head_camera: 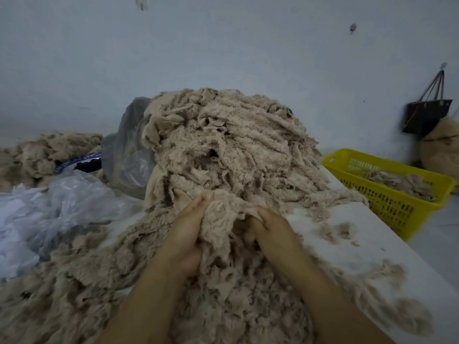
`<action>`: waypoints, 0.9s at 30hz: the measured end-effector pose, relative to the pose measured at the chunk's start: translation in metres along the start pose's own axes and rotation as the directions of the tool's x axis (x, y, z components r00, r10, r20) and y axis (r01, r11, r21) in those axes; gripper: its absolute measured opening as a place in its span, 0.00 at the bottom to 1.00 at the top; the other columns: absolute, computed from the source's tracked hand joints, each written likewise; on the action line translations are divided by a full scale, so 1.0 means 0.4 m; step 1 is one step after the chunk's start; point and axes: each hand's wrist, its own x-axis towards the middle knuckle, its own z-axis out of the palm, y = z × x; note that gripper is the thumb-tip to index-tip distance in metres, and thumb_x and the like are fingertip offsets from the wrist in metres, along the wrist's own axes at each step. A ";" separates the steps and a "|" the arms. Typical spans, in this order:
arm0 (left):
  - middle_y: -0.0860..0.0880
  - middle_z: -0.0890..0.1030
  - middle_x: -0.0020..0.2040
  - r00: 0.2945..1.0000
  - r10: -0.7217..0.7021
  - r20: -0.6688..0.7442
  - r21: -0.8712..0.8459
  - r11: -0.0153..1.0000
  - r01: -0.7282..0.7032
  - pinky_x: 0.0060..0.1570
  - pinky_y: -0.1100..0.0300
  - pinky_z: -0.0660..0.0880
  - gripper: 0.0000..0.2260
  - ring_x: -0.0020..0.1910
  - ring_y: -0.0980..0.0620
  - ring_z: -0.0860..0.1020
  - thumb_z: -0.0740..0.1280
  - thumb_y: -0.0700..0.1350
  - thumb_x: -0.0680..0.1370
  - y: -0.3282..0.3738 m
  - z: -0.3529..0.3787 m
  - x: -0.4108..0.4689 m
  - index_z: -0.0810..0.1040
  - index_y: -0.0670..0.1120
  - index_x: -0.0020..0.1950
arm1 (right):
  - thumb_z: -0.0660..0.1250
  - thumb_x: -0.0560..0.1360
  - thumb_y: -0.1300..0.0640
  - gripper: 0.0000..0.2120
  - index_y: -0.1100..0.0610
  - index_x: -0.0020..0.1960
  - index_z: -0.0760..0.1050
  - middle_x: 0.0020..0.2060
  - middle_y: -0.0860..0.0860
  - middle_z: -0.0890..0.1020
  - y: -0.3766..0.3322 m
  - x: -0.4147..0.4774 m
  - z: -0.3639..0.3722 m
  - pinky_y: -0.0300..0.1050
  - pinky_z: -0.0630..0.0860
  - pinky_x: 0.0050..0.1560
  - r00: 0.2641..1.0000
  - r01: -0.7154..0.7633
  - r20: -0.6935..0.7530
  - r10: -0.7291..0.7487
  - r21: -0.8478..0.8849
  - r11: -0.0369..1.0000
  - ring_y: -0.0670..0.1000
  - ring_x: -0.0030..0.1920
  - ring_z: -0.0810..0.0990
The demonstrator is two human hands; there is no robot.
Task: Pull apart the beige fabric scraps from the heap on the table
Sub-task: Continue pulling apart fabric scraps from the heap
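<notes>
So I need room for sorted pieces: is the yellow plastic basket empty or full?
Partly filled: beige fluffy fabric scraps lie inside the yellow slotted plastic basket, below its rim.

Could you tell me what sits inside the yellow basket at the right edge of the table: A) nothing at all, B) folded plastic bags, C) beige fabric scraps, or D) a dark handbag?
C: the yellow basket holds a loose layer of beige fabric scraps, showing above its rim and through its slotted wall.
</notes>
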 end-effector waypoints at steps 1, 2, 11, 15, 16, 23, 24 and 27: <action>0.42 0.86 0.51 1.000 -0.027 0.004 -0.051 0.998 0.027 0.40 0.57 0.82 0.11 0.50 0.47 0.85 0.66 0.47 0.74 0.001 -0.002 0.002 0.88 0.47 0.44 | 0.58 0.82 0.57 0.14 0.47 0.39 0.67 0.40 0.47 0.71 0.008 0.005 -0.007 0.39 0.63 0.36 0.999 -0.017 -0.039 0.017 -0.018 1.000 0.49 0.42 0.69; 0.41 0.86 0.52 0.999 -0.049 0.021 -0.098 0.994 0.051 0.41 0.55 0.82 0.12 0.51 0.45 0.85 0.65 0.47 0.75 0.003 -0.006 0.004 0.88 0.44 0.46 | 0.58 0.82 0.59 0.14 0.46 0.39 0.65 0.39 0.46 0.71 0.015 0.010 -0.014 0.42 0.62 0.36 0.995 -0.048 -0.085 0.045 -0.041 0.998 0.49 0.42 0.69; 0.38 0.83 0.57 0.998 -0.052 -0.033 -0.351 0.936 0.037 0.46 0.49 0.82 0.14 0.54 0.42 0.84 0.67 0.48 0.76 0.024 -0.036 0.024 0.83 0.41 0.55 | 0.54 0.83 0.62 0.14 0.56 0.64 0.74 0.39 0.49 0.73 0.084 0.041 -0.033 0.32 0.61 0.28 0.892 -0.345 -0.216 0.398 0.246 0.906 0.42 0.35 0.67; 0.40 0.84 0.57 0.996 -0.002 -0.090 -0.451 0.892 -0.039 0.47 0.45 0.83 0.15 0.54 0.43 0.84 0.65 0.48 0.77 0.029 -0.059 0.036 0.84 0.42 0.57 | 0.56 0.82 0.64 0.20 0.53 0.73 0.69 0.46 0.53 0.79 0.078 0.045 -0.045 0.30 0.62 0.21 0.874 -0.401 -0.149 0.463 0.317 0.860 0.44 0.31 0.70; 0.41 0.85 0.55 0.997 0.004 -0.083 -0.465 0.884 -0.042 0.47 0.45 0.83 0.15 0.53 0.44 0.84 0.65 0.49 0.77 0.031 -0.067 0.037 0.85 0.41 0.55 | 0.58 0.82 0.63 0.19 0.55 0.72 0.70 0.43 0.54 0.78 0.074 0.039 -0.050 0.30 0.60 0.19 0.883 -0.402 -0.133 0.449 0.278 0.872 0.45 0.28 0.67; 0.58 0.81 0.56 0.953 0.213 -0.217 0.218 0.962 -0.165 0.46 0.66 0.79 0.12 0.51 0.62 0.82 0.66 0.52 0.80 0.006 -0.057 0.032 0.80 0.61 0.63 | 0.63 0.75 0.36 0.27 0.61 0.54 0.67 0.52 0.45 0.72 0.011 0.002 -0.047 0.33 0.62 0.64 0.985 -0.168 0.074 0.154 0.237 0.957 0.30 0.59 0.60; 0.63 0.79 0.60 0.944 0.274 -0.183 0.423 0.889 -0.176 0.48 0.68 0.78 0.11 0.54 0.67 0.79 0.66 0.54 0.80 -0.003 -0.047 0.028 0.79 0.67 0.61 | 0.60 0.74 0.34 0.26 0.58 0.50 0.68 0.48 0.44 0.72 0.002 -0.001 -0.042 0.29 0.59 0.45 0.993 -0.116 0.063 0.103 0.253 0.961 0.36 0.39 0.59; 0.76 0.75 0.58 0.947 0.320 0.033 0.685 0.682 -0.255 0.49 0.77 0.73 0.13 0.60 0.75 0.72 0.67 0.54 0.80 -0.028 -0.021 0.018 0.77 0.73 0.59 | 0.55 0.74 0.37 0.26 0.62 0.43 0.69 0.38 0.49 0.71 -0.005 -0.001 -0.026 0.34 0.67 0.41 0.999 0.014 -0.053 0.004 0.350 0.937 0.41 0.36 0.71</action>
